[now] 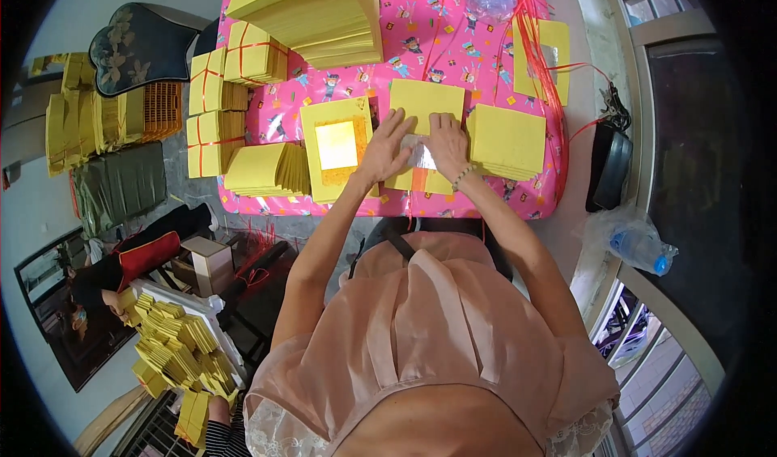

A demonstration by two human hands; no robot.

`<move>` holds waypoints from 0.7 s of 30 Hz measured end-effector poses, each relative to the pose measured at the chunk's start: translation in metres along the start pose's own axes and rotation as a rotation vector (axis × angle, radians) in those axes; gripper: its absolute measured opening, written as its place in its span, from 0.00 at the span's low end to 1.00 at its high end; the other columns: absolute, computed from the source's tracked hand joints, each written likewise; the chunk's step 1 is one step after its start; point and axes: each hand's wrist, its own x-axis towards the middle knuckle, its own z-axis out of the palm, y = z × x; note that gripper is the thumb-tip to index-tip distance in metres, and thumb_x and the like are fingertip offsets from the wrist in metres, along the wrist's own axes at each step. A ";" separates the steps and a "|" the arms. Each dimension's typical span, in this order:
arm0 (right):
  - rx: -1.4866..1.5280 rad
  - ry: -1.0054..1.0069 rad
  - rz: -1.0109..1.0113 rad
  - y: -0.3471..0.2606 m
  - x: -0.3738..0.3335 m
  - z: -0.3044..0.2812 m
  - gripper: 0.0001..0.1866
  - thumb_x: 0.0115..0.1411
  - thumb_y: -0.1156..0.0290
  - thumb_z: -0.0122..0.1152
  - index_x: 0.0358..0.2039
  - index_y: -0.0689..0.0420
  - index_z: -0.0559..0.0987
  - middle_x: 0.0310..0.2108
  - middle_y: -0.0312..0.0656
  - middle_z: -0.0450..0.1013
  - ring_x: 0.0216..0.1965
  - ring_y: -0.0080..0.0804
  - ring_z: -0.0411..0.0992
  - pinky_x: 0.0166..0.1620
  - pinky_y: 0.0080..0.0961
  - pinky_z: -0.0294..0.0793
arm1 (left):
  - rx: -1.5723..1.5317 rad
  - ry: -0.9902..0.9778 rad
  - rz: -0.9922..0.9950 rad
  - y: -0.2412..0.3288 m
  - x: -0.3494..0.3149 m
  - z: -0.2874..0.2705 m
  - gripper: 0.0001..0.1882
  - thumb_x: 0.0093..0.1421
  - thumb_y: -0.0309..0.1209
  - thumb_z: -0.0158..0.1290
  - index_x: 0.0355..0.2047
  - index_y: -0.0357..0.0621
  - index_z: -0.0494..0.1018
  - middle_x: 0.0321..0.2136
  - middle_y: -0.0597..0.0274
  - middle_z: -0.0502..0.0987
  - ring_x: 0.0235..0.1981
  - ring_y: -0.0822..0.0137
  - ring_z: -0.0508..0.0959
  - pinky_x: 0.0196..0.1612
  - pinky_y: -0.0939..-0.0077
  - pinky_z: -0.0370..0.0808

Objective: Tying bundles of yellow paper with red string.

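A yellow paper sheet [429, 95] with a silver patch and an orange strip lies on the table in front of me. My left hand [386, 147] rests on its left side, fingers stretched out and thumb pointing inward. Flat against the right side is my right hand [447, 148], a beaded bracelet at its wrist. Just left is a stack of yellow sheets [316, 183], the top one bearing a shiny square in an orange border. A pile of plain yellow paper [507, 143] sits to the right. The paper beneath my palms is partly hidden.
The pink patterned tablecloth [340, 85] carries a tall paper stack [340, 28], bundles tied with red string [256, 54], and red strands [530, 44]. At lower left, another person's hand [218, 410] is beside heaped yellow paper [174, 335]. A plastic bottle [643, 242] lies right.
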 end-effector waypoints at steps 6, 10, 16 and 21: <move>-0.361 0.096 -0.304 0.008 0.002 0.003 0.15 0.50 0.64 0.63 0.37 0.52 0.71 0.36 0.37 0.67 0.39 0.33 0.68 0.39 0.31 0.66 | -0.213 0.359 -0.389 0.014 0.018 0.000 0.23 0.62 0.38 0.50 0.53 0.36 0.68 0.49 0.36 0.70 0.52 0.44 0.71 0.53 0.57 0.68; -0.489 0.075 -0.373 0.010 0.002 0.000 0.09 0.52 0.68 0.57 0.35 0.51 0.72 0.33 0.36 0.67 0.38 0.32 0.68 0.39 0.32 0.65 | -0.059 0.302 -0.576 0.019 0.027 0.002 0.25 0.59 0.39 0.54 0.52 0.36 0.67 0.39 0.39 0.74 0.38 0.50 0.78 0.39 0.59 0.73; -0.345 0.052 -0.360 -0.006 0.008 -0.017 0.09 0.56 0.65 0.57 0.36 0.54 0.73 0.33 0.39 0.68 0.39 0.36 0.68 0.41 0.35 0.66 | -0.781 0.523 -0.702 -0.002 0.034 0.012 0.25 0.57 0.25 0.55 0.54 0.35 0.62 0.32 0.55 0.76 0.29 0.67 0.78 0.28 0.76 0.76; 0.069 0.357 -0.072 -0.012 0.008 -0.058 0.25 0.59 0.60 0.59 0.51 0.61 0.68 0.45 0.50 0.66 0.52 0.47 0.63 0.53 0.45 0.64 | -0.985 0.614 -0.753 0.019 0.039 -0.016 0.25 0.56 0.19 0.53 0.54 0.36 0.59 0.37 0.54 0.75 0.32 0.66 0.79 0.29 0.74 0.80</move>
